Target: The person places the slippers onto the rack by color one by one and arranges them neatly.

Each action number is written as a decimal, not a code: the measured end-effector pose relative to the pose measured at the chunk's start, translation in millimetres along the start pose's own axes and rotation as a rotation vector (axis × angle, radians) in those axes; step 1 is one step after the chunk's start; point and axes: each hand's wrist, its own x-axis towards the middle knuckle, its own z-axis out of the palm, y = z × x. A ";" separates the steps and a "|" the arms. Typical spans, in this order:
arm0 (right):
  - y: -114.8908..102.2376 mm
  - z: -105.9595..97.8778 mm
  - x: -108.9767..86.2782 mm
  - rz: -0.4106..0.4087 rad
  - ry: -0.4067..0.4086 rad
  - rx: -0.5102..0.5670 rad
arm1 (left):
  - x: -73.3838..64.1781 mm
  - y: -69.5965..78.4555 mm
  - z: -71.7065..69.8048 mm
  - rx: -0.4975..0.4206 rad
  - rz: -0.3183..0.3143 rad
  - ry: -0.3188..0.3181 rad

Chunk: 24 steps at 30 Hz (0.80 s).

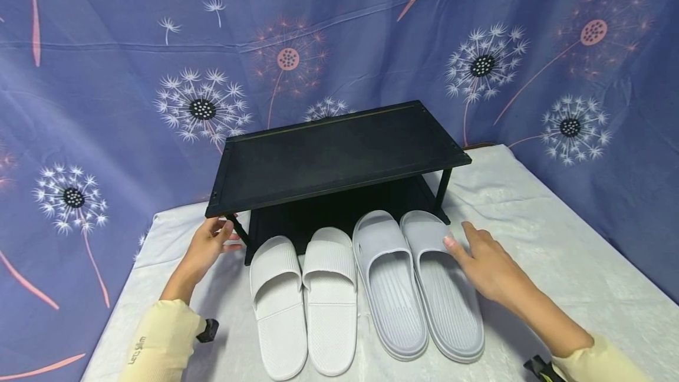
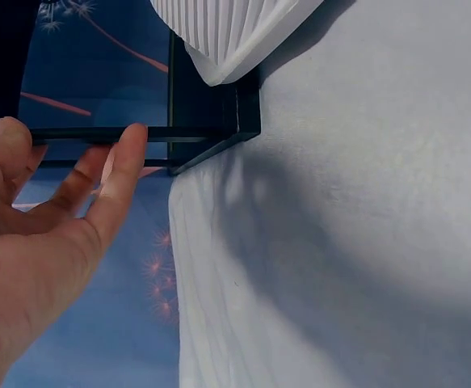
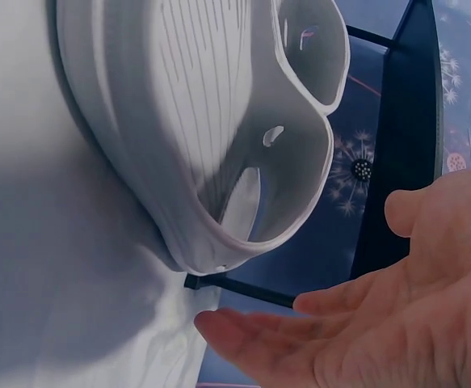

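A black two-tier shoe rack point(image 1: 339, 155) stands on the white cloth. At its front left leg point(image 2: 162, 133) is my left hand point(image 1: 209, 243), thumb and fingers round the leg just under the top board. A pair of white slippers point(image 1: 279, 317) lies side by side, toes at the lower shelf point(image 1: 339, 205). Beside them are two larger grey slippers point(image 1: 400, 299), toes also over that shelf's front edge. My right hand point(image 1: 490, 264) is by the outer grey slipper, fingers extended and thumb overlapping its strap in the head view. The right wrist view shows its palm point(image 3: 429, 315) holding nothing.
A blue curtain point(image 1: 371, 58) with a dandelion print hangs behind and beside the table. White cloth point(image 1: 573, 252) covers the tabletop, whose edges run along both sides. Dark bands point(image 1: 208, 330) are at both sleeves.
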 end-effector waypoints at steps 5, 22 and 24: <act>-2.6 1.6 -3.8 0.009 -0.013 -0.013 | 1.3 -3.2 0.3 -0.028 0.023 -0.007; -9.1 15.0 -15.9 0.058 -0.035 -0.078 | 1.7 -4.3 4.0 -0.089 0.021 -0.004; -10.0 16.3 -17.4 0.064 -0.038 -0.087 | 1.6 -4.1 4.0 -0.082 0.020 -0.001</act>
